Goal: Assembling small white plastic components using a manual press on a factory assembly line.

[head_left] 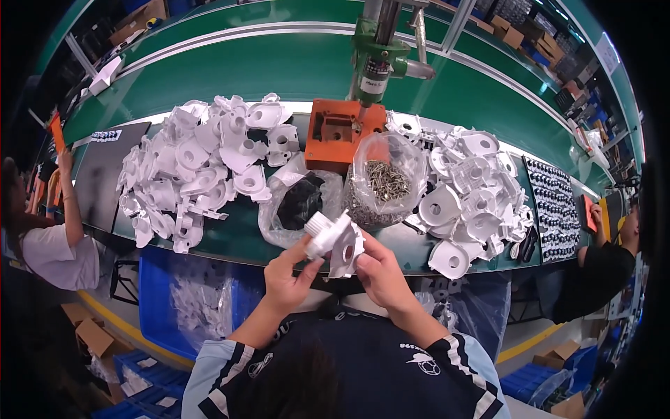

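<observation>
My left hand (288, 279) is closed on a white plastic part with a ribbed round end (324, 236). Pinched in my right hand (384, 274) is a white plastic housing with a round opening (347, 253). The two pieces meet or overlap in front of my body, over the near table edge; whether they are joined I cannot tell. Just beyond them stand a clear plastic bag of small black pieces (301, 202) and a clear bag of metal screws (388, 180).
White plastic parts lie in a big heap (188, 164) at left and another (471, 188) at right. An orange fixture (326, 145) sits under a green press (373, 70). Trays of black pieces (551, 209) stand far right. A blue bin (159, 300) is below the table. People work at both sides.
</observation>
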`<state>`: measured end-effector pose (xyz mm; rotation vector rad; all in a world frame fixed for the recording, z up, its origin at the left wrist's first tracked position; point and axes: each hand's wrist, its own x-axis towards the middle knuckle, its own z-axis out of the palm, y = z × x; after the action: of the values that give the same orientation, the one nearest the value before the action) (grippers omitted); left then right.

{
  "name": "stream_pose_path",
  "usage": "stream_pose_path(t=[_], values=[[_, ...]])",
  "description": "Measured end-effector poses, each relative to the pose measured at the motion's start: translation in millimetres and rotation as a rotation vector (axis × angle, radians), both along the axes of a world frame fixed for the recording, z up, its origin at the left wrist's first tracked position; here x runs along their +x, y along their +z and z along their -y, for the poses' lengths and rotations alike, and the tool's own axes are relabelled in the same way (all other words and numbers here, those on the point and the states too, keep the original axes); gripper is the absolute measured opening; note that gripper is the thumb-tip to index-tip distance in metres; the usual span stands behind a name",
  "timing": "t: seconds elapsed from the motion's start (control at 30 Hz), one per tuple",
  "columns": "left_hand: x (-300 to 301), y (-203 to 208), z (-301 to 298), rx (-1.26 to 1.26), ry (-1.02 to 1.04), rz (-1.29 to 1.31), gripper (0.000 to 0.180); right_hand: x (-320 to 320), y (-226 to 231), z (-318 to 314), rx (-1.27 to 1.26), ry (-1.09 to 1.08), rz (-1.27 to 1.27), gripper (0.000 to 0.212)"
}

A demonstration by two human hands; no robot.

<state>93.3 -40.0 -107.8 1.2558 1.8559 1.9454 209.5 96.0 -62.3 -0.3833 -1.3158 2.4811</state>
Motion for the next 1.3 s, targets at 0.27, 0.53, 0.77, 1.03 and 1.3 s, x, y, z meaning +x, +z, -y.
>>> stream_pose_path(t=[0.27, 0.53, 0.77, 1.03, 1.3], values=[[7, 11, 0, -0.014, -0.06, -0.158, 0.033, -7, 5, -1, 0.022, 0.021, -0.001, 0.075], [8, 11, 3, 0.026, -0.209, -0.086, 0.033, -2, -1, -2, -0.108, 0.089, 0.025, 0.046], [11, 30, -2, -0.27, -0.151, -0.118, 0.048, -16, -4, -3, -0.065, 0.094, 0.093, 0.043], [-21, 20, 19, -0.231, 0.103, -0.084, 0.03, -12, -33, -11, 0.531, 0.259, 0.096, 0.053], [-113, 76, -54, -0.301, 0.016, -0.82, 0.025, -4, 77, -61, 1.262, -0.177, 0.092, 0.029]])
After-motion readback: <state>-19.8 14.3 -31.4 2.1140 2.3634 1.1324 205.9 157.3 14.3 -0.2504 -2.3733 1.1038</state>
